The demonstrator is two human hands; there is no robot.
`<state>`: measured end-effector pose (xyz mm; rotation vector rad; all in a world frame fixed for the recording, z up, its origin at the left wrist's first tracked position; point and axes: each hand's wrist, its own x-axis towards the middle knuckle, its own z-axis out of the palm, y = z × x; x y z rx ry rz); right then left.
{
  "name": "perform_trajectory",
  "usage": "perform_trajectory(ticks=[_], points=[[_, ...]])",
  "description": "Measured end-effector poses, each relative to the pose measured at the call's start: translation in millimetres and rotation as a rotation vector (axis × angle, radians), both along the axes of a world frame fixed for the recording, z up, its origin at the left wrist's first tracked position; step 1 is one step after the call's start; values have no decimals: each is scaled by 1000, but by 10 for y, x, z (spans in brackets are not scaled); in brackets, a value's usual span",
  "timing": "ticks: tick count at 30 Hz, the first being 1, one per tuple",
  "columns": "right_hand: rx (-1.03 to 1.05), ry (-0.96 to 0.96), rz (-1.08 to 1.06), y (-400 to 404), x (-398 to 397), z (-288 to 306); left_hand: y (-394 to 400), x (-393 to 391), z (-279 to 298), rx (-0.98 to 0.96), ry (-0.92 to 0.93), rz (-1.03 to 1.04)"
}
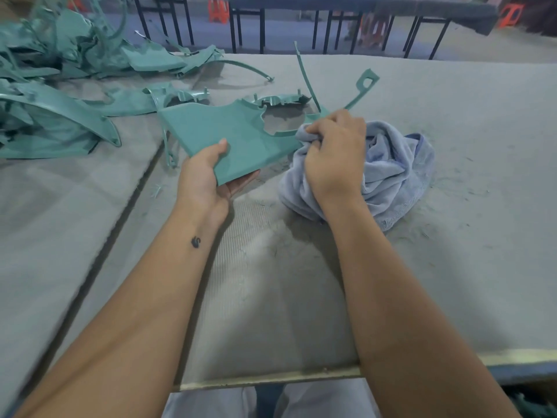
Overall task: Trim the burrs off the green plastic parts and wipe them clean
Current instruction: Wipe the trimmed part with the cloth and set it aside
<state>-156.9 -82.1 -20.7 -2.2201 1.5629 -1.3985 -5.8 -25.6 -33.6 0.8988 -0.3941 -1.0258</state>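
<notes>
Left hand (208, 170) gripping near corner of a flat green panel (229, 131), thumb on top, fingers beneath. Right hand (334, 155) bunching a pale blue cloth (394, 173) against the panel's right edge. Heap of green parts (60, 70) at far left on the grey padded table (452, 267). Green shavings (458, 188) scattered near the cloth.

Left hand (208, 170): gripping the green panel (229, 137), thumb lying on top, fingers curling beneath. Right hand (334, 152): clutching the blue cloth (394, 173), knuckles facing up. Both forearms reaching forward, bare.
</notes>
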Motion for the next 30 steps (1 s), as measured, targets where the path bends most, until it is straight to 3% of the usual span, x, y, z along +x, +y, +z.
perform_trajectory(ticks=[3, 8, 15, 19, 23, 25, 28, 30], points=[[11, 43, -35, 6, -4, 16, 3, -7, -8, -32, -21, -28], [108, 157, 271, 139, 176, 53, -5, -175, -27, -20, -123, -205], [92, 135, 647, 348, 313, 76, -5, -151, 14, -48, 105, -254], [122, 96, 517, 148, 278, 4, 12, -137, 46, -123, 219, -251], [135, -124, 258, 19, 195, -35, 31, -135, 36, -175, 236, -249], [101, -125, 339, 73, 227, -37, 31, -131, 38, -192, 286, -269], [32, 108, 592, 231, 328, -30, 35, -102, 45, -176, 407, -299], [115, 93, 685, 283, 351, -29, 63, -87, 43, -135, 427, -343]])
